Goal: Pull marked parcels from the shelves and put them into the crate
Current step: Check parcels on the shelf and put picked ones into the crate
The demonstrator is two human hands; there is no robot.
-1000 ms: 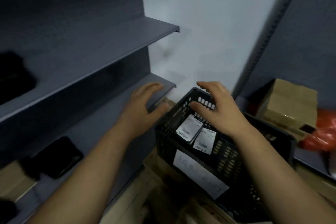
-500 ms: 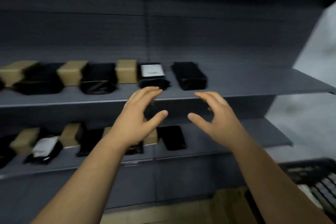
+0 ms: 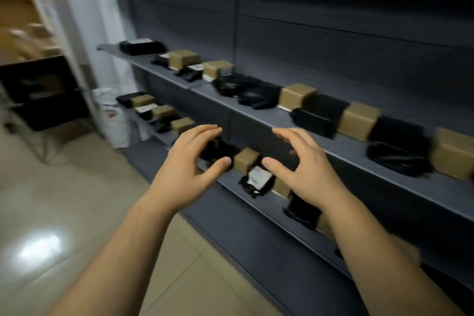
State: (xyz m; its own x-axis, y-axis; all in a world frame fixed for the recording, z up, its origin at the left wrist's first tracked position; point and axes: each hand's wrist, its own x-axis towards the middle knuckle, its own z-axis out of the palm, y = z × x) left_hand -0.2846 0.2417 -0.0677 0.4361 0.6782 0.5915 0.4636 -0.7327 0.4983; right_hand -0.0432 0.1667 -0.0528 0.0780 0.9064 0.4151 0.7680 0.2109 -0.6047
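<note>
Two dark grey shelves run from left to far right, lined with brown boxes and black parcels. A black parcel with a white label (image 3: 257,179) lies on the lower shelf (image 3: 230,192), between my two hands. Beside it stands a small brown box (image 3: 246,160). More white-labelled parcels (image 3: 195,67) lie on the upper shelf (image 3: 272,117) further left. My left hand (image 3: 191,170) and my right hand (image 3: 305,172) hover in front of the lower shelf, fingers spread, holding nothing. The crate is out of view.
A white plastic sack (image 3: 114,117) stands on the tiled floor (image 3: 64,213) at the shelves' left end. A dark unit (image 3: 43,92) and wooden shelving (image 3: 23,7) stand at the far left.
My view has swung left from the crate to the long shelves. Both hands stay raised and empty, now in front of the lower shelf.
</note>
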